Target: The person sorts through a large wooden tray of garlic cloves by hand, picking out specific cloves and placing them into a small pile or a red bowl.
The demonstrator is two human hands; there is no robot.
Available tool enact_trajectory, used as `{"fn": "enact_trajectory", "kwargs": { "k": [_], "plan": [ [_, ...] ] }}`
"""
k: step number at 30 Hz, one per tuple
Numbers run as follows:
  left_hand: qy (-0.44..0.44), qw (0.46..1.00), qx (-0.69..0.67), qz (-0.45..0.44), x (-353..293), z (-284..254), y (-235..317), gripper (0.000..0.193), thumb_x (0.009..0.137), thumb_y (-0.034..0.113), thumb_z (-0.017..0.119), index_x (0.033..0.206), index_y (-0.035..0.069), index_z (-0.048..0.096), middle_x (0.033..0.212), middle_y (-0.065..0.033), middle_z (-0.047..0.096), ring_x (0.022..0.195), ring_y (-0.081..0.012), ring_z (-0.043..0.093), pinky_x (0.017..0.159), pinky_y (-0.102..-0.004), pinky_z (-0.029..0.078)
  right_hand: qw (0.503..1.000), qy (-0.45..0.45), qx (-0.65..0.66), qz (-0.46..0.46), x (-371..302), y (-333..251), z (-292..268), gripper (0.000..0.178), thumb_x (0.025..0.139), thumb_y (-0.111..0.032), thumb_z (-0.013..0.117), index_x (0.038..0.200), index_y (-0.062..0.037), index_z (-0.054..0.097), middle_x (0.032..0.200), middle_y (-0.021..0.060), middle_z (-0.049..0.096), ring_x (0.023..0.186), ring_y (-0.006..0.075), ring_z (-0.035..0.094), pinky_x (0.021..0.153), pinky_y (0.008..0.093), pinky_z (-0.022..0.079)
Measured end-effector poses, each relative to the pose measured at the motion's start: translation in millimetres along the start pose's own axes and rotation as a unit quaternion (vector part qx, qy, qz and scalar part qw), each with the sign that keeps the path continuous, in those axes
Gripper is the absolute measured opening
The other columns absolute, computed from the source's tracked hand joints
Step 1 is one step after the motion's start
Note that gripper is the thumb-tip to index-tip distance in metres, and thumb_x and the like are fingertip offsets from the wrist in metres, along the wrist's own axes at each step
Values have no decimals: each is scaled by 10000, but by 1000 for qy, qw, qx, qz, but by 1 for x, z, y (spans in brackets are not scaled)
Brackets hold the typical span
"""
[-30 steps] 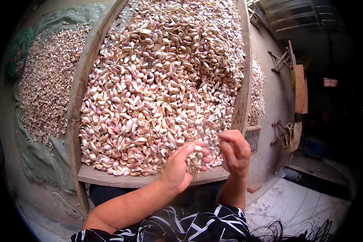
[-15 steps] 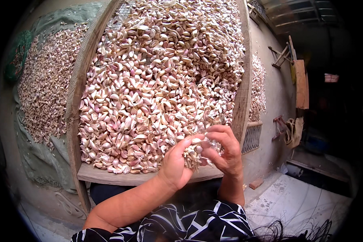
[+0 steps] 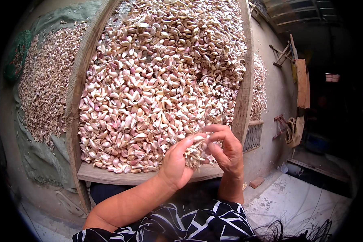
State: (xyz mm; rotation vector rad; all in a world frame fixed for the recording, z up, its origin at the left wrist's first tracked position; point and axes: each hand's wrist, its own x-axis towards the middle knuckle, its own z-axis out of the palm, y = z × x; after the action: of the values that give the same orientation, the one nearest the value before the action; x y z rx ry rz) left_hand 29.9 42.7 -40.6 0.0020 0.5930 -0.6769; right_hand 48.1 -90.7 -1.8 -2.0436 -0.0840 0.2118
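Observation:
Just above the near edge of a wooden-framed rack, my left hand (image 3: 176, 163) is cupped and closed round a handful of dry garlic skins (image 3: 194, 155), pale and papery. A garlic clove (image 3: 198, 139) lies on top of the handful, beside my left thumb. My right hand (image 3: 226, 151) meets it from the right, thumb and fingers bent in a pinch at the clove's tip. Whatever is between those fingertips is too small to make out. Beneath and beyond both hands spreads a thick layer of loose garlic cloves (image 3: 137, 109), white and purplish.
Wooden rails (image 3: 243, 80) border the wire-mesh rack, with a front board (image 3: 149, 177) nearest me. More cloves lie on a green sheet (image 3: 44, 161) at left, by a green net bag (image 3: 18, 56). At right are a brick piece (image 3: 256, 183) and a hanging cloth bag (image 3: 295, 131).
My right thumb and fingers have shifted slightly and drawn closer together at the handful. My left hand stays in place, still holding the skins.

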Motion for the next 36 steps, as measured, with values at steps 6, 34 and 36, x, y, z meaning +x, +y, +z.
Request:
{"fn": "enact_trajectory", "kwargs": {
  "k": [6,34,36],
  "plan": [
    [22,1000,-6,19,3,1,-3,260,853,146,364,997,-23,500,962,-99,532,848,-184,536,741,-318,449,978,-32,-180,-99,3,-7,-1,216,597,-21,616,807,-28,562,990,151,508,903,283,503,770,347,410],
    [8,995,103,-11,-4,6,-3,236,800,194,468,964,25,485,824,-98,555,706,-214,547,612,-335,439,940,105,-322,-32,102,84,-19,328,746,-168,557,1026,-10,493,981,181,483,941,312,456,802,374,366],
    [0,995,99,-17,-3,6,-4,238,799,194,469,964,24,485,816,-97,554,703,-213,543,613,-335,437,915,171,-357,-79,130,109,1,441,733,-281,564,1076,-16,482,1086,231,435,985,340,417,855,405,328]
  ]
}}
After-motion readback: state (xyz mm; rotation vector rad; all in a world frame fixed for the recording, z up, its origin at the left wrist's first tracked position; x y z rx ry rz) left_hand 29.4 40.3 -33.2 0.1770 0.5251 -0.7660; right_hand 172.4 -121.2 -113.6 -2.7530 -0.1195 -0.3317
